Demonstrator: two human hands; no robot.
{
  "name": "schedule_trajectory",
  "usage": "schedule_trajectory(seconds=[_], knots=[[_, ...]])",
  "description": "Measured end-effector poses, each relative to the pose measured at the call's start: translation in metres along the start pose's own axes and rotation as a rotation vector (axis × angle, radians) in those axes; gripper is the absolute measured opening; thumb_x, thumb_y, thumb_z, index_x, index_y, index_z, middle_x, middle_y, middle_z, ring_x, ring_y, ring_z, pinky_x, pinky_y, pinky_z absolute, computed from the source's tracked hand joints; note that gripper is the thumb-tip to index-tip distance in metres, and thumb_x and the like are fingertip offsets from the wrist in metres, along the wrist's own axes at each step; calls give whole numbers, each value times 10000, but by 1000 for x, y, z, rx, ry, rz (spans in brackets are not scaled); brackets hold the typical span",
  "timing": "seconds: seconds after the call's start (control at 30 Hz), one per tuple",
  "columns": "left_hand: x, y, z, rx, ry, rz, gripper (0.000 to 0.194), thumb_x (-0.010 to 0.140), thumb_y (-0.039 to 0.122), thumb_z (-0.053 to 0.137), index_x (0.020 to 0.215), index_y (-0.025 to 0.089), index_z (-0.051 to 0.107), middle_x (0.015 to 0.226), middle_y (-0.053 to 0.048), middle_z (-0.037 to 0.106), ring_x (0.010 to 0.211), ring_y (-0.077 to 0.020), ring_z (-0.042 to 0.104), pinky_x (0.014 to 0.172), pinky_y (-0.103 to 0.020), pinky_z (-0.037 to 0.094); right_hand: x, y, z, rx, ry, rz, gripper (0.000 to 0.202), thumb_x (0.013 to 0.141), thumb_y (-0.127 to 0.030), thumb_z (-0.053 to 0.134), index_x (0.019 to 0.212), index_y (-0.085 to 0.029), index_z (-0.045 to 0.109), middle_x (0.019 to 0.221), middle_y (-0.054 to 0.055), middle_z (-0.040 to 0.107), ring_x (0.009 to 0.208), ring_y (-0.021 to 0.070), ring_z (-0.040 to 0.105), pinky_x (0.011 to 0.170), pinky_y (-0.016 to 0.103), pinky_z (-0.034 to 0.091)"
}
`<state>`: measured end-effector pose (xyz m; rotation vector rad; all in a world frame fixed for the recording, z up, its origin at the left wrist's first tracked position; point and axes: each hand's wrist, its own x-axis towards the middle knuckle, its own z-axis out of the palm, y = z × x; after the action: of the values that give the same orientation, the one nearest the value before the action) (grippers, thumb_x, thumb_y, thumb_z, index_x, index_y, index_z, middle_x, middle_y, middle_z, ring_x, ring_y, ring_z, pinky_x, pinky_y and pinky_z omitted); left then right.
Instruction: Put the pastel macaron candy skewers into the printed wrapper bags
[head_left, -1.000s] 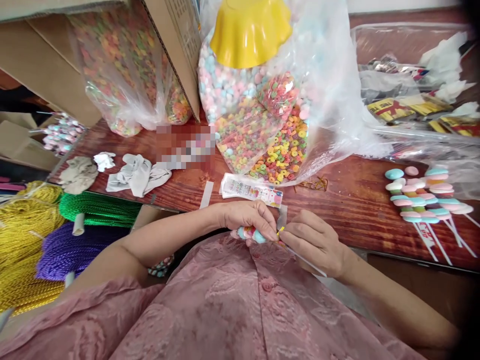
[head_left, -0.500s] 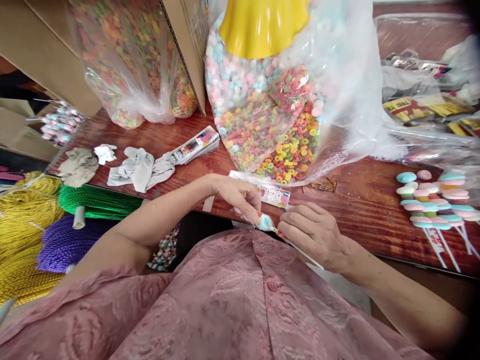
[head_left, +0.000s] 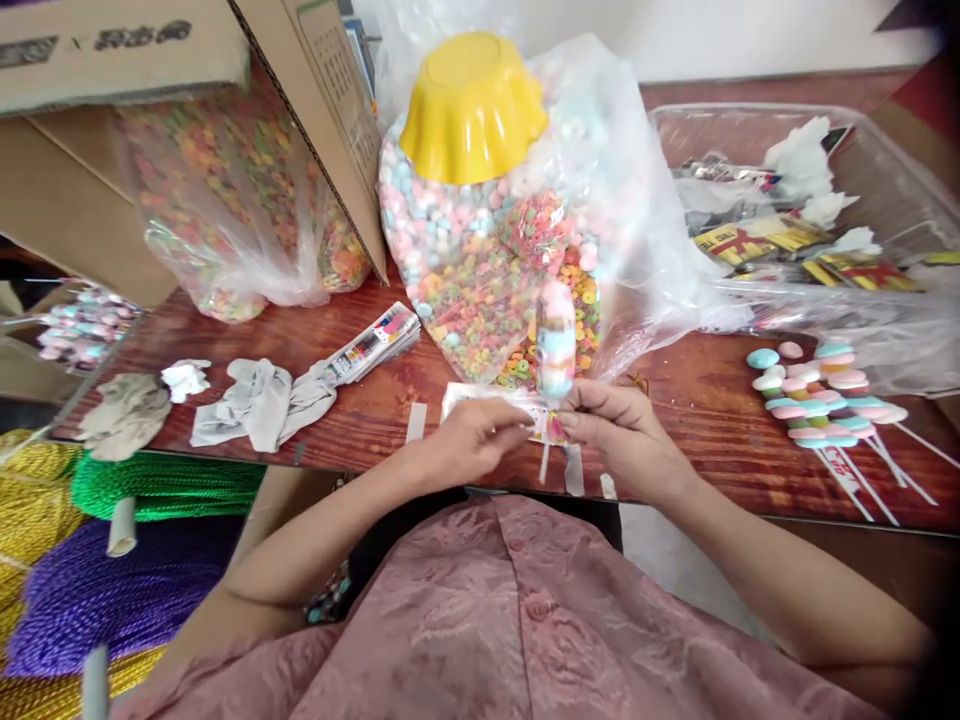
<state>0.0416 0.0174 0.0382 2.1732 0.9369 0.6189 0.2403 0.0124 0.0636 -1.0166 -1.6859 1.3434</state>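
A marshmallow stick (head_left: 556,345) in a clear wrapper stands upright before me, its pink, white and blue pieces above and its white stick below. My right hand (head_left: 630,430) pinches it at the wrapper's gathered neck. Just left of that neck, my left hand (head_left: 480,440) has its fingers curled and tips together; whatever is in them is too small to make out. A printed wrapper strip (head_left: 457,395) lies on the table behind my hands, partly covered by them.
A large bag of marshmallows and candy rings (head_left: 472,280), topped by a yellow bowl (head_left: 476,110), stands behind. Right are unwrapped marshmallow sticks (head_left: 817,400) and a clear bin (head_left: 787,125). Left are a wrapper stack (head_left: 379,340), grey gloves (head_left: 259,400), a carton (head_left: 330,110) and cord bundles (head_left: 135,590).
The marshmallow stick has swung from lying low and slanted to upright, and rises higher over the table. My left hand has let go of its wrapped top. The view has tilted up.
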Motion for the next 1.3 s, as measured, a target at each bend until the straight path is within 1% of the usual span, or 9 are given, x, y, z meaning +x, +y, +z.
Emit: schedule_trajectory(seconds=[0.1,0.23,0.37,0.53,0.67,0.83,0.97,1.13,1.3], knots=[[4,-6,-14,-434,252,-99,356,986,425,480,1083,179,718,1051,-80,713,982,-187,654,861,-319,512,2,12,16,-36,-31,-58,157,860,-260,527,727,-191,573,662,-14,569,656,133,541,614,256,431],[0,5,-18,-571,411,-183,499,846,470,700,1301,281,627,1427,-79,525,1354,-258,439,1070,-390,404,13,29,25,-516,236,-473,158,868,-187,481,733,-197,563,658,10,566,622,147,502,605,281,398],[-10,3,-14,-936,201,-304,646,788,452,762,1376,265,571,1316,-90,604,1193,-249,562,987,-378,455,21,31,26,-782,350,-741,116,869,-121,477,831,-193,559,706,35,575,666,169,487,634,306,371],[-23,2,-18,-1034,315,-378,613,770,442,782,1314,218,610,1067,-71,678,836,-134,626,758,-279,491,24,36,33,-907,369,-913,164,849,-54,465,891,-181,560,758,51,606,675,170,485,632,308,363],[-31,11,-16,-926,32,-287,426,847,408,699,1157,120,652,645,12,599,529,-103,570,613,-267,487,26,32,38,-680,331,-736,115,863,-124,495,804,-195,565,724,38,599,671,161,498,647,304,387],[-47,1,-10,-82,361,-51,235,909,217,529,1070,132,677,842,-78,702,767,-167,664,758,-317,542,20,22,58,182,49,51,212,789,-356,603,687,-199,504,571,-31,462,509,96,373,493,240,307],[-85,-2,-14,345,360,52,259,899,119,468,1068,141,663,1026,-127,719,957,-191,658,874,-334,528,6,20,91,578,-262,398,256,725,-406,637,703,-211,472,517,-62,387,437,68,245,416,219,184],[-165,20,-55,387,273,-432,203,857,130,449,906,189,637,888,-38,701,790,-151,623,738,-253,491,-8,19,98,401,-266,255,102,816,-303,621,844,-210,588,705,-20,584,574,105,463,529,236,358],[-235,4,-85,446,-206,-1000,195,671,62,472,723,197,603,653,11,619,637,-166,571,609,-245,392,-28,33,48,-205,-113,-89,182,925,-232,505,784,-182,609,733,3,615,690,119,541,667,255,412]])
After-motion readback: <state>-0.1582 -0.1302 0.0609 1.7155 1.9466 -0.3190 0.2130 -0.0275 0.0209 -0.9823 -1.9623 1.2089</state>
